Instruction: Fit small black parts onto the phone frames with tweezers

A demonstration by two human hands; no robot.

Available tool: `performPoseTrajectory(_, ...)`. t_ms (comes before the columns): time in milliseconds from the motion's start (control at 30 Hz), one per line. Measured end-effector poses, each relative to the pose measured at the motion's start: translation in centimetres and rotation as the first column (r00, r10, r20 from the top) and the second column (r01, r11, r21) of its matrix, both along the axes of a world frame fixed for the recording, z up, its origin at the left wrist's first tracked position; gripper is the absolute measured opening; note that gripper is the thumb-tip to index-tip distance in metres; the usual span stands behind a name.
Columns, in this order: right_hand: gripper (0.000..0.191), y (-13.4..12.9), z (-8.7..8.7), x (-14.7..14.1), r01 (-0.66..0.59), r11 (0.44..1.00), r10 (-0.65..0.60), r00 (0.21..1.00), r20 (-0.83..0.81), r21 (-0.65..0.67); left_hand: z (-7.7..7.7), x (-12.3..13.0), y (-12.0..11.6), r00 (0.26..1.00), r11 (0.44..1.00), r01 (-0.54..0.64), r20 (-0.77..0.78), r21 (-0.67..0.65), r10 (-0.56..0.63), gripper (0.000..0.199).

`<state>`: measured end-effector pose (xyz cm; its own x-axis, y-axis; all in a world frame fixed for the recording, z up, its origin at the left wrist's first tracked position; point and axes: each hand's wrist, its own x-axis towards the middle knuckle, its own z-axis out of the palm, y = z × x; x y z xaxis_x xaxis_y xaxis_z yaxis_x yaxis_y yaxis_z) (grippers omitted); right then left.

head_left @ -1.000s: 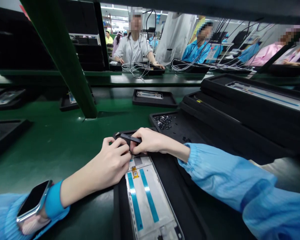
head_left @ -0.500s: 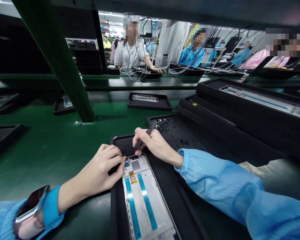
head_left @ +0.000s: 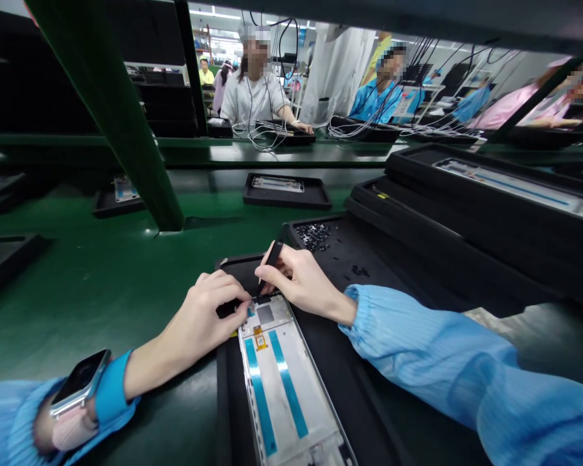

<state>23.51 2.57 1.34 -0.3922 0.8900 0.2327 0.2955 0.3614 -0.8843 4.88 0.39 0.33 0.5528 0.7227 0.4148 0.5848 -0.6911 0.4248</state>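
Note:
A silvery phone frame [head_left: 296,382] with two long teal strips and an orange flex piece lies in a black tray [head_left: 233,395]. My right hand [head_left: 306,281] grips slim black tweezers [head_left: 276,251], their tip pointing down at the frame's top edge. At the frame's top left corner, my left hand [head_left: 214,307] has thumb and forefinger pinched together, close to the tweezers' tip. What lies between those fingertips is too small to make out.
Beyond my right hand, a black tray [head_left: 337,259] holds many small black parts [head_left: 313,236]. Stacked black trays [head_left: 466,207] rise at the right. A green post [head_left: 121,129] slants down at left. Another tray [head_left: 315,194] with a frame lies farther back. Co-workers sit opposite.
My right hand has turned the tweezers steeper, bringing their tip down to the frame's top edge. My left fingertips have shifted slightly right along the corner.

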Motion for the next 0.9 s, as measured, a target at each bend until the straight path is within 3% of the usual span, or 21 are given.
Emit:
performPoseTrajectory(533,0.011,-0.16,-0.21,-0.30,-0.013,0.978,-0.009,0.995,0.102,0.210,0.11,0.38,-0.09,1.000,1.000,-0.002,0.023,0.004,0.002,0.014)
performPoseTrajectory(767,0.007,-0.45,-0.37,-0.29,-0.069,0.918,0.035,0.995,0.093,0.390,0.00,0.04,-0.04,0.997,0.999,0.040,-0.061,0.024,-0.038,0.013)
performPoseTrajectory(900,0.008,-0.39,-0.43,-0.27,-0.029,0.954,0.013,0.998,0.055,0.300,0.29,-0.41,-0.48,0.991,0.997,0.080,-0.104,0.010,-0.078,0.016)
